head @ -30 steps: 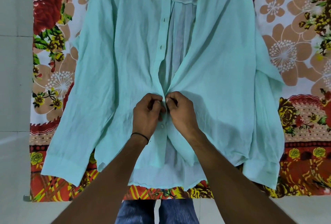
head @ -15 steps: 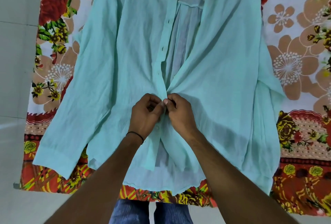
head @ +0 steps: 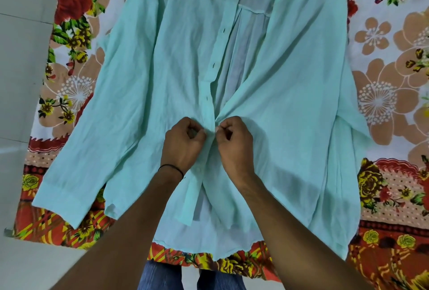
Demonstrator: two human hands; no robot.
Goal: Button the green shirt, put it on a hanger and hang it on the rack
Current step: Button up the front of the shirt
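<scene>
Pinching green shirt (head: 151, 69): left hand (head: 183, 143), right hand (head: 234, 143) (floral sheet (head: 383, 80) beneath).

The green shirt (head: 151, 69) is a plain pale mint, its thin inner back at centre paler and greyer; small dark buttonholes (head: 213, 65) dot one front edge; the button (head: 198, 169) is whitish; the sheet (head: 383, 76) is white with tan blossoms, red roses and yellow flowers, its lower border orange-red with yellow roses; the wrist band (head: 170, 167) is black; the jeans (head: 160, 275) at bottom centre are blue; the floor (head: 21, 57) at left is pale grey
</scene>
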